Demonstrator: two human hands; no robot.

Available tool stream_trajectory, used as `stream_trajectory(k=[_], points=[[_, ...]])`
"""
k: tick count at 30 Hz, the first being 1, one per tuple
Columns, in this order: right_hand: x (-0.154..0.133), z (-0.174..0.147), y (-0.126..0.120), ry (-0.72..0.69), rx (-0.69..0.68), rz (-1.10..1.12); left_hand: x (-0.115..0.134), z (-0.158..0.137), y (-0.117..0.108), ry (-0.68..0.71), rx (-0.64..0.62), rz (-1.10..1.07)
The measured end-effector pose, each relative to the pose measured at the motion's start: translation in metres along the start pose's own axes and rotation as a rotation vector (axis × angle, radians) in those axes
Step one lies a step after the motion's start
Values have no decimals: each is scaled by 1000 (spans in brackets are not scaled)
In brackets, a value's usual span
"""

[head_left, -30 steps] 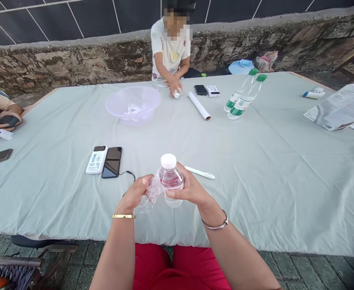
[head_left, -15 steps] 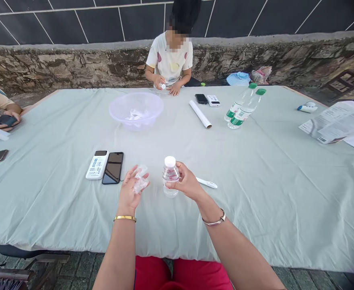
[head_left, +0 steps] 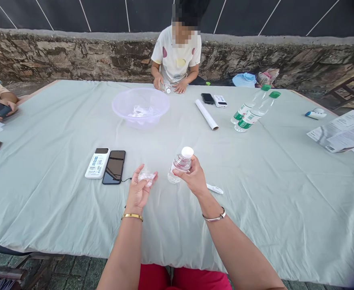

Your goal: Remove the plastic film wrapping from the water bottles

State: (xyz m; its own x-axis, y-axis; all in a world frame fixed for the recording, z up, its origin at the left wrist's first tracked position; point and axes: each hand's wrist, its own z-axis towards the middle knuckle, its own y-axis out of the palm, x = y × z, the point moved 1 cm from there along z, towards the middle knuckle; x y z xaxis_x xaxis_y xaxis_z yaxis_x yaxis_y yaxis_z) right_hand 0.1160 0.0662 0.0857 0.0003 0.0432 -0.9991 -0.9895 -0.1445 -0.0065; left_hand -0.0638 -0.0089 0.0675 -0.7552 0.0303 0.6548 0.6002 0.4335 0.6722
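Crumpled clear plastic film [head_left: 147, 178] lies in my left hand [head_left: 139, 191], held loosely between the thumb and curled fingers. My right hand [head_left: 194, 177] grips a small clear plastic bottle [head_left: 178, 166] with a white cap [head_left: 187, 152]. The bottle leans with its cap towards the right, and clear liquid shows inside. Part of its right side is hidden by my fingers. A white pen-like tool [head_left: 215, 189] rests on the cloth beside my right wrist. Left of my left hand are a black phone [head_left: 114, 167] and a white power bank [head_left: 97, 163].
A pale purple basin [head_left: 116, 110] holding crumpled film stands at the far side. Near it are a white roll [head_left: 206, 114] and two green-capped bottles [head_left: 249, 117]. Across the table a person [head_left: 177, 60] handles a small bottle; another person's hands [head_left: 9, 105] show at the left.
My right hand has tilted the bottle to the right and moved slightly right with it. The film in my left hand is more bunched up. The camera view has shifted a little.
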Motion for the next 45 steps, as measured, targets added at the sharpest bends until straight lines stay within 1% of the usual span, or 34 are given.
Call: stream_trajectory(k=[2,4,6,10,13,15,17,19,20,22,23,24,26,28,30,32,33,35,36,39,42,44,45], points=[[3,7,-1,-5,36,-23,-2,4,-2,11,4,-59],[7,19,-3,-25,95,-80,-6,7,-4,-36,4,-89],[13,38,-6,-61,191,-140,-11,8,-6,-86,11,-67],[28,98,-18,-136,447,-235,-19,10,-7,-110,10,6],[37,152,-27,-128,581,-314,-22,13,-7,-108,-4,29],[41,184,-31,-111,624,-358,-23,17,-7,-120,-6,58],[41,207,-33,-105,626,-378,-24,20,-7,-140,-12,115],[39,219,-35,-106,593,-382,-25,24,-7,-149,-10,184],[38,219,-35,-104,579,-383,-26,25,-7,-148,-3,217],[38,205,-33,-88,563,-386,-27,29,-5,-133,24,276],[38,191,-29,-77,562,-386,-28,31,-4,-131,42,298],[39,171,-24,-68,557,-380,-29,33,-3,-134,64,311],[42,120,-9,-68,515,-355,-30,37,-1,-176,121,299],[48,59,10,-153,367,-306,-28,42,1,-262,168,250],[56,1,28,-236,260,-307,-22,47,1,-342,181,210],[65,-42,39,-271,109,-354,-11,56,3,-354,176,213],[70,-55,43,-272,34,-370,-4,62,6,-331,173,226],[77,-67,46,-241,-33,-390,12,78,18,-272,168,244],[79,-68,46,-219,-42,-392,22,88,28,-255,163,235],[82,-63,44,-162,-38,-381,59,120,72,-280,124,113],[82,-61,44,-138,-43,-369,98,148,118,-220,43,37],[82,-61,44,-139,-52,-371,110,156,136,-163,-20,-2],[82,-62,45,-141,-58,-376,109,154,139,-153,-44,-8]])
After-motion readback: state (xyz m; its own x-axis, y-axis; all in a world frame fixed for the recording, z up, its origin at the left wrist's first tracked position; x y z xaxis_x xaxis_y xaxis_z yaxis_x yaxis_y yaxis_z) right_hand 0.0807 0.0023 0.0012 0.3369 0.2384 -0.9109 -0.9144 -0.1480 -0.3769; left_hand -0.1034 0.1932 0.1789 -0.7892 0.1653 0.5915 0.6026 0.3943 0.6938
